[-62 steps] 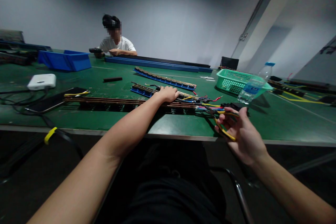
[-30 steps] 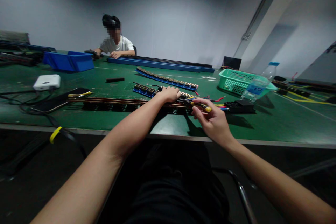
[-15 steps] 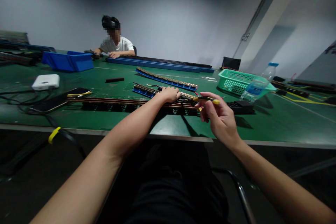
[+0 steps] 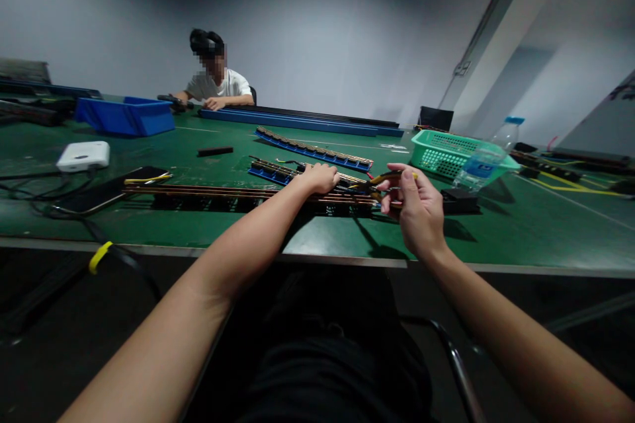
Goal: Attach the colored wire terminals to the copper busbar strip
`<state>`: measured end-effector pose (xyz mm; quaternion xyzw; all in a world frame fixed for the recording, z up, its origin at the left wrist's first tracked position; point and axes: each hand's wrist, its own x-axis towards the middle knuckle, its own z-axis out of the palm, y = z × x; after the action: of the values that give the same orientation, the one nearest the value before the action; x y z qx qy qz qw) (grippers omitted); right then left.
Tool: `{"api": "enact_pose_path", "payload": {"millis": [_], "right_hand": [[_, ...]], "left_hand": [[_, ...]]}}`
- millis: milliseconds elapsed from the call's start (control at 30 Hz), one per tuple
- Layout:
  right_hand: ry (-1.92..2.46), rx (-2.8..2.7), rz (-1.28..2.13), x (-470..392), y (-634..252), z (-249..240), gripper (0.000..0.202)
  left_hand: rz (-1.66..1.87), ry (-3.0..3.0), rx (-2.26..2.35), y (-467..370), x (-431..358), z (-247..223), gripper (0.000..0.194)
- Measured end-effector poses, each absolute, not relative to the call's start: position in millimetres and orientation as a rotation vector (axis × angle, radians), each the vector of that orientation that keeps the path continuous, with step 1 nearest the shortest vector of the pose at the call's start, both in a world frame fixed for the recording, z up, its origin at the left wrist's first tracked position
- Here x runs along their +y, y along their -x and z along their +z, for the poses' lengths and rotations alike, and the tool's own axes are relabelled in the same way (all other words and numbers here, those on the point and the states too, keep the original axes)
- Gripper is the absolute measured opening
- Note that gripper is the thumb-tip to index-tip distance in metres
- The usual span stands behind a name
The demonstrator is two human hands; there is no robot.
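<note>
Pliers (image 4: 391,177) partly covered by right fingers (image 4: 409,190); tips too small and dark to tell what they touch. Left fingers (image 4: 334,178) hidden underneath, hold unclear. Left of them, forearm (image 4: 173,317) blocks part of long rail (image 4: 223,192).

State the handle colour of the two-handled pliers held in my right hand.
The slim pliers handle is yellow and black, best seen in the head view.

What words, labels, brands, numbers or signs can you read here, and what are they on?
None can be read.
Bottle's blue label: pale marking, too blurred to read.
White box: small front mark, too small to read.
Yellow-handled tool in the right hand: no lettering can be made out.
</note>
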<state>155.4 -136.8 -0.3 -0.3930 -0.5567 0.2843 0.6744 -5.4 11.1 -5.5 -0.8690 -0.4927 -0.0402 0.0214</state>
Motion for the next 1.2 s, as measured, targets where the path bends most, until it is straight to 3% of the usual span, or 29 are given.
{"api": "enact_pose_path", "payload": {"millis": [667,967,1200], "right_hand": [[0.854,-1.365,0.382,-104,-166,-28,0.032],[0.828,-2.137,-0.139,-110,-166,-41,0.021],[0.914,-1.767,-0.059,-118,-167,-42,0.028]], "left_hand": [[-0.129,2.698,-1.514,5,10,-5,0.047],[-0.109,2.701,-1.569,4,11,-3,0.044],[-0.114,2.7,-1.546,5,8,-2,0.043]]}}
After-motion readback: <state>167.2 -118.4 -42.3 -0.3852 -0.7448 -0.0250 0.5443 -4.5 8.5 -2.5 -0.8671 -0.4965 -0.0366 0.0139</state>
